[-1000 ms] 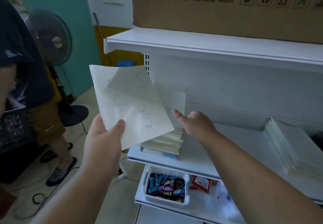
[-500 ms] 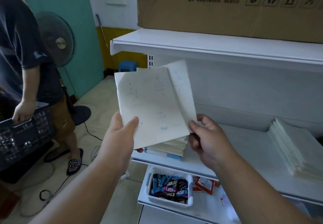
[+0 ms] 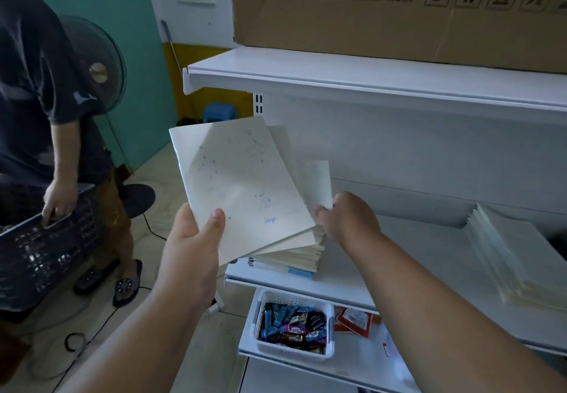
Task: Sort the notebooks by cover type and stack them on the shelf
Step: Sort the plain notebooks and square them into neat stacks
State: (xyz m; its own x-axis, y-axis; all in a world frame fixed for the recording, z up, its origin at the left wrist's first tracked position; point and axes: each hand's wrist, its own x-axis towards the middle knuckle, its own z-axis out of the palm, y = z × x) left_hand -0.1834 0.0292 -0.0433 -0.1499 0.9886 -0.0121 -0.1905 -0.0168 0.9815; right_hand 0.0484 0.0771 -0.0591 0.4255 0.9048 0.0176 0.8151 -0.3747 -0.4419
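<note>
Cardboard box on top shelf: printed line "小心轻放 · 请勿踩踏", smaller line beneath too blurred to read. Right of it, a row of handling symbols (recycle, fragile-hands, upright arrows, others unclear). Held notebook: small blue handwritten word near bottom edge, illegible. Candy wrappers in basket: print unreadable.

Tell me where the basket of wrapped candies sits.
In the head view, the white candy basket sits on the lower shelf, below the notebook stack and left of the red packets.

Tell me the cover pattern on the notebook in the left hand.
Cream cover with faint blue constellation-like dots and lines, seen in the head view.
</note>
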